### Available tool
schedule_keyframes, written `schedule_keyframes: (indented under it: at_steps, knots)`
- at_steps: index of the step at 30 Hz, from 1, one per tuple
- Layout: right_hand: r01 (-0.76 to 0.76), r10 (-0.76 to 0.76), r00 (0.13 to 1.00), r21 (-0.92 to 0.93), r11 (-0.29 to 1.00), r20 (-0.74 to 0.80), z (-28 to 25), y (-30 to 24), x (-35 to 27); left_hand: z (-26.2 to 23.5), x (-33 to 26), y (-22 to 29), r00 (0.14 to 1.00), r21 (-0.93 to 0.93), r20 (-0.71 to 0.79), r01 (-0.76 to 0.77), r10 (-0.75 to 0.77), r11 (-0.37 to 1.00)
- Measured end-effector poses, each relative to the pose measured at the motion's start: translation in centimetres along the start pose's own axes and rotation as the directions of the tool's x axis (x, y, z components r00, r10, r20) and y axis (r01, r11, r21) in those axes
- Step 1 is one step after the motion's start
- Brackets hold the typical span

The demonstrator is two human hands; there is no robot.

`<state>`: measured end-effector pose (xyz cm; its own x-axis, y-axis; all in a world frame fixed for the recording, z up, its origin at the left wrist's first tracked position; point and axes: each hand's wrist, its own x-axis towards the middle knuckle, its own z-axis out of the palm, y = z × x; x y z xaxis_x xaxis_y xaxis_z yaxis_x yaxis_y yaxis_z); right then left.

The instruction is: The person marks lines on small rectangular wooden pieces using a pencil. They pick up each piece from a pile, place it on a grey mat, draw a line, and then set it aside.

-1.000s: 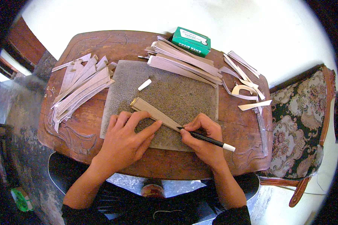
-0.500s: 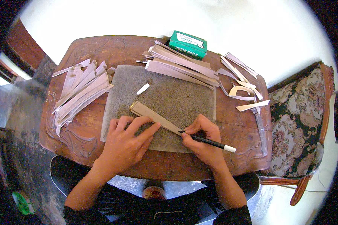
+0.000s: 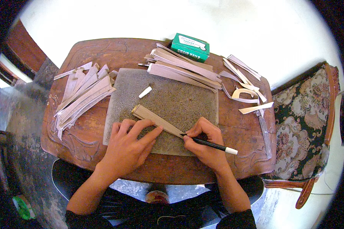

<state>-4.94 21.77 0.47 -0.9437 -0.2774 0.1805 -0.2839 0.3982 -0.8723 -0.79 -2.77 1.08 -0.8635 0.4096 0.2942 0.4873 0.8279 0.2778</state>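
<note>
A tan, tapering strip point(image 3: 147, 113), seemingly layered, lies slantwise on the grey rectangular mat point(image 3: 187, 103). My left hand point(image 3: 128, 147) rests over the mat with fingers spread, the index fingertip pressing the strip's lower half. Between thumb and fingers, my right hand point(image 3: 209, 131) holds a black marker pen point(image 3: 214, 144) with a white end. Its tip touches or nearly touches the strip's narrow right end. A loose white pen cap point(image 3: 145, 92) lies on the mat above the strip.
Piles of similar strips lie left point(image 3: 86, 97) and behind the mat point(image 3: 183, 70). A green box point(image 3: 190, 47) stands at the back. Pale offcuts point(image 3: 256, 108) and a knife-like blade point(image 3: 264, 133) lie right on the carved wooden table point(image 3: 179, 170). A floral chair point(image 3: 305, 126) stands beside it.
Both hands, the strip and the pen keep nearly the same places. The pen's white end has shifted very slightly left, and the whole view has moved a little.
</note>
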Motion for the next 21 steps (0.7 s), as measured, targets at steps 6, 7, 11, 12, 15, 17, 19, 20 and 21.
schedule_keyframes:
  at_steps: [6, 7, 11, 12, 15, 17, 19, 20, 21]
  knots:
    - [0.002, -0.002, 1.000, 0.001, 1.000, -0.007, 0.10, -0.03, 0.05, -0.25, 0.09, 0.10, 0.999, -0.023, 0.034, 0.018, -0.017, 1.000]
    - [0.001, -0.001, 1.000, 0.003, 1.000, -0.007, 0.10, -0.04, 0.05, -0.39, 0.11, 0.17, 0.999, -0.031, 0.048, 0.025, -0.024, 0.999]
    - [-0.002, 0.002, 1.000, -0.005, 1.000, -0.005, 0.10, -0.04, 0.04, -0.14, 0.05, 0.12, 0.999, -0.032, 0.040, 0.027, -0.026, 0.999]
    - [-0.004, 0.004, 1.000, -0.011, 1.000, -0.004, 0.10, -0.05, 0.04, -0.16, 0.07, 0.16, 0.999, -0.032, 0.042, 0.029, -0.028, 0.999]
    - [-0.014, 0.014, 1.000, -0.017, 1.000, -0.004, 0.07, -0.05, 0.00, -0.20, 0.07, 0.17, 0.999, -0.034, 0.037, 0.029, -0.027, 0.999]
    - [0.019, -0.019, 1.000, 0.010, 1.000, -0.021, 0.14, 0.07, -0.03, -0.08, -0.03, 0.04, 1.000, -0.023, 0.022, 0.016, -0.016, 1.000]
    - [0.026, -0.026, 0.999, 0.016, 1.000, -0.031, 0.17, 0.21, -0.09, 0.28, -0.14, -0.26, 1.000, 0.001, -0.001, -0.007, 0.007, 1.000]
    - [0.017, -0.016, 0.999, 0.009, 1.000, -0.032, 0.17, 0.28, -0.14, 0.28, -0.13, -0.26, 1.000, 0.004, -0.004, -0.008, 0.008, 1.000]
    - [0.007, -0.007, 0.999, 0.003, 1.000, -0.033, 0.17, 0.31, -0.16, 0.27, -0.11, -0.24, 1.000, 0.008, -0.006, -0.009, 0.009, 1.000]
